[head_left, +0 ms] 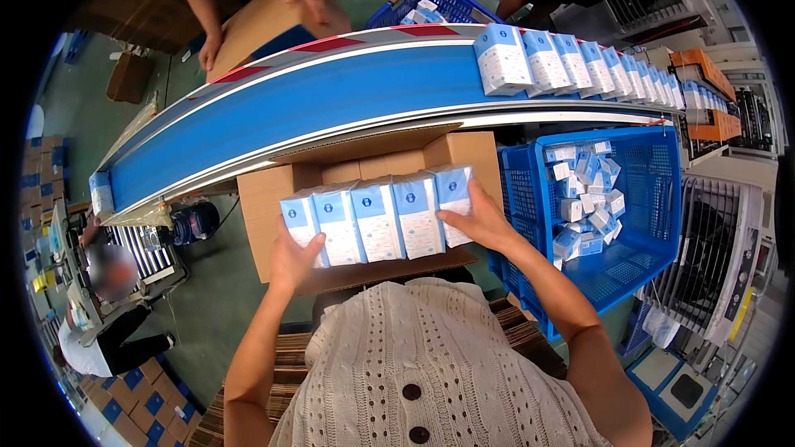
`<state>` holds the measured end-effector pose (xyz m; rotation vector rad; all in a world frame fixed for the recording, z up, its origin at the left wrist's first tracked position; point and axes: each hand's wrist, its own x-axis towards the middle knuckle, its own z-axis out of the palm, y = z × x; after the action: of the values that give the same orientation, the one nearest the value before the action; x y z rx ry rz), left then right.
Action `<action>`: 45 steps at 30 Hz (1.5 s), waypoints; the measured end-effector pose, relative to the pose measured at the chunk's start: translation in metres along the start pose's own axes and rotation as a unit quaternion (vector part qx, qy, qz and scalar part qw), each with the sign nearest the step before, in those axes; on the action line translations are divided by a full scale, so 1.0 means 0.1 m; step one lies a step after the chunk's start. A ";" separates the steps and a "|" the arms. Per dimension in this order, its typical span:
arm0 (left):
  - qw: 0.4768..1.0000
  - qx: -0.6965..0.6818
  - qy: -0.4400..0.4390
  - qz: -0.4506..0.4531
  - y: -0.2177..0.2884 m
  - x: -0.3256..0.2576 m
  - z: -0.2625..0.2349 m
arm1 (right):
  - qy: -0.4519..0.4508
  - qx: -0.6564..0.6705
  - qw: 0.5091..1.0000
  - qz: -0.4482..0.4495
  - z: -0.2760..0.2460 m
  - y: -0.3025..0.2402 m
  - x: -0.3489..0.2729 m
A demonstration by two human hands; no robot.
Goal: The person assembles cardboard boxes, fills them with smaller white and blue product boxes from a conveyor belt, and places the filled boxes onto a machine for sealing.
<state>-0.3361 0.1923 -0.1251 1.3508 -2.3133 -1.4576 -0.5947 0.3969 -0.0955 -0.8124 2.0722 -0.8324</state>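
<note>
- My left hand point(291, 258) presses flat against the left end of a row of five small boxes point(377, 219), palm on the smooth card.
- My right hand point(479, 219) clamps the right end, fingers spread over the last box, so the row is squeezed between both palms.
- The boxes are slim, upright rectangles of glossy white-and-blue cardboard, side by side and touching.
- The row hangs just above an open brown corrugated carton point(273, 199), flaps folded out.
- Behind it curves a smooth blue conveyor belt point(331, 103) bearing a line of the same boxes point(580, 66).
- To my right sits a blue plastic mesh crate point(646, 199) with loose boxes heaped inside.
</note>
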 end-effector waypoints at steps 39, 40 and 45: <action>0.872 0.447 -0.131 -0.150 -0.98 1.38 1.34 | -0.258 -0.378 0.878 0.141 1.05 0.83 1.69; 0.862 0.460 -0.174 -0.124 -0.92 1.36 1.33 | -0.237 -0.389 0.880 0.133 1.03 0.85 1.68; 0.893 0.373 -0.248 -0.037 -1.06 1.06 1.31 | -0.161 -0.382 0.902 0.118 1.41 1.35 1.44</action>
<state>-0.3979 0.1899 -0.3139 1.2982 -3.4351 -1.0303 -0.5922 0.3268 -0.3280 -0.9824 2.1181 0.2845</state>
